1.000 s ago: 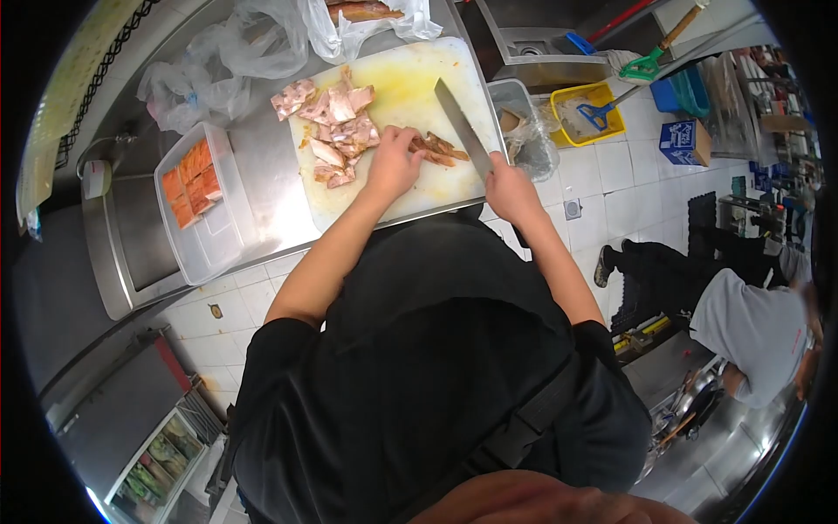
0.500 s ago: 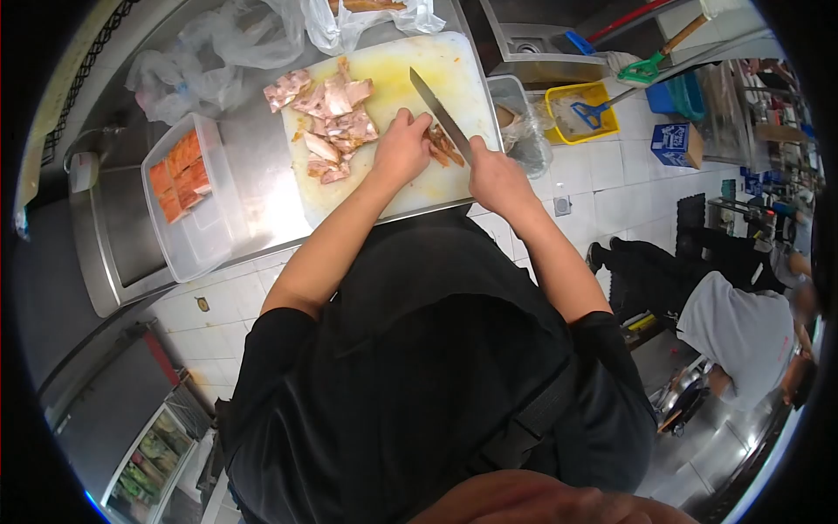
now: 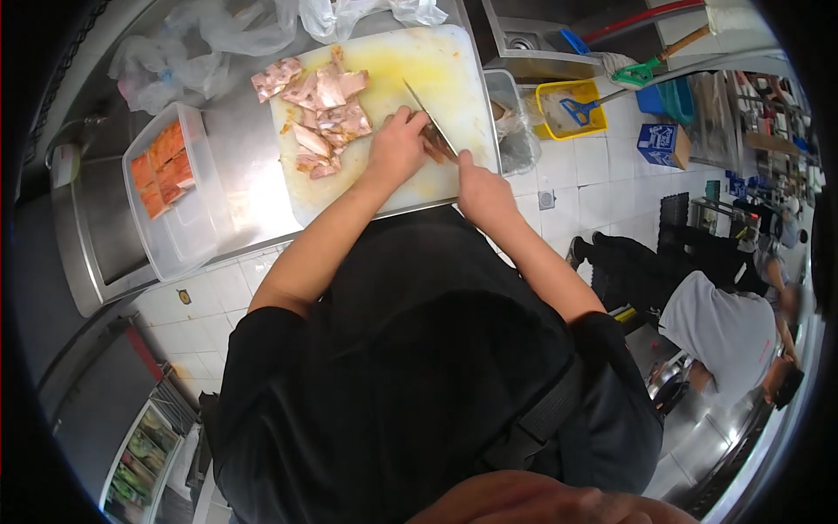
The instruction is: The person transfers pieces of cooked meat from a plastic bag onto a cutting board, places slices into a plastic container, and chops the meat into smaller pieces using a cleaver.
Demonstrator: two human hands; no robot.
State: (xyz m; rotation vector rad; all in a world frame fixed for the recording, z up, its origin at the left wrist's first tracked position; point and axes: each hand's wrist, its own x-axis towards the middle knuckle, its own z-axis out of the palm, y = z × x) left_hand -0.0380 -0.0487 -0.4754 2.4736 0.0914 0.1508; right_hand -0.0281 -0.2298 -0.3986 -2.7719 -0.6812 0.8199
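Observation:
My right hand (image 3: 485, 189) is wrapped round the handle of a knife (image 3: 425, 108), whose long blade slants up and left over the cutting board (image 3: 419, 188). Beside the blade, my left hand (image 3: 399, 147) presses with curled fingers on a brownish piece of meat (image 3: 434, 147), partly hidden by the fingers and the knife. Pale pink chunks of meat (image 3: 332, 113) lie in a loose group on the board, left of my left hand.
A clear plastic tub (image 3: 188, 210) with orange-red blocks (image 3: 163, 170) stands on the steel counter at left. Crumpled plastic bags (image 3: 166, 70) lie behind. Right of the board are a clear container (image 3: 515, 144) and a yellow bin (image 3: 572, 92). A person in grey (image 3: 720, 332) stands far right.
The knife blade has turned more edge-on and come closer to my left fingers. My right hand has shifted slightly left and down, while the whole view has also moved a little.

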